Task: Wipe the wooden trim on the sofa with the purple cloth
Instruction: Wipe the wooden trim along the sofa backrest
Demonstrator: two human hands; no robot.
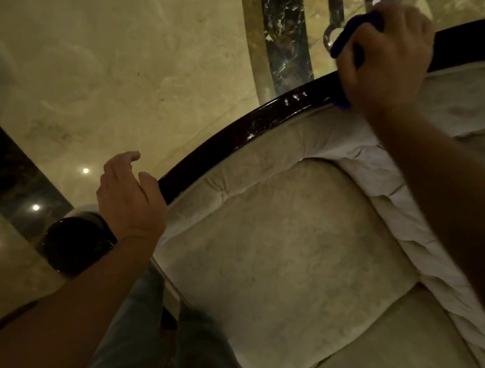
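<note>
Head view, looking down over a sofa back. Nearest the camera are the person's two legs in pale trousers [134, 324], standing behind the sofa. Two bare forearms reach forward, one on each side.

The left hand [130, 196] hangs loosely open, fingers slightly curled, holding nothing; it sits just beside the lower end of the wooden trim [242, 130], and contact cannot be confirmed. Below that wrist is a single rounded dark knob [77, 244] at the frame's end.

The sofa shows two cream seat cushions [281, 251] divided by a seam, with a white creased sheet [388, 204] tucked between cushion and backrest.

One wooden trim is visible: a dark, glossy, nearly black rail carrying small bright highlights. Its long axis runs diagonally from lower left to upper right, curving gently toward the top right corner.

Farther up, the right hand [386, 60] is closed around one purple cloth [346, 36], pressing it onto the trim's top. The cloth looks deep blue-violet, bunched, showing at the fingertips and below the palm.

Beyond lies polished beige marble floor [99, 39] with dark veined inlay bands [284, 33].
</note>
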